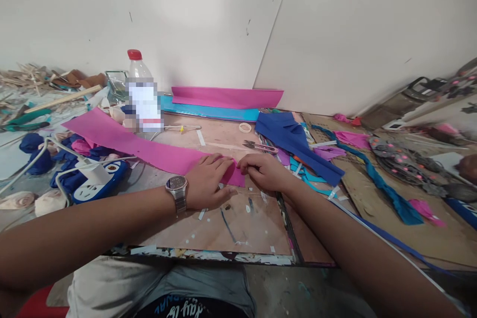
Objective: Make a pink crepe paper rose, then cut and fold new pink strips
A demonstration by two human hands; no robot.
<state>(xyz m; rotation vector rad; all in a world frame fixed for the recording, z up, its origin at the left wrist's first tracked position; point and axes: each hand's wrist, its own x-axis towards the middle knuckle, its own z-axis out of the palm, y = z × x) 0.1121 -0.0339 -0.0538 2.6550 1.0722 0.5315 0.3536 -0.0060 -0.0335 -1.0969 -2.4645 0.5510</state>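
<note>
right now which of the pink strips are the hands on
The long pink strip lying diagonally across the board: left hand and right hand pinch its near end. The other pink strip leans against the wall, untouched.

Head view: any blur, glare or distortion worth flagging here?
Head view: light is even and soft, no strong glare; the bottle label is blurred into blocks; wide-angle bending stretches the forearms and tilts the table edges; both hands and the pink strip are sharp.
</note>
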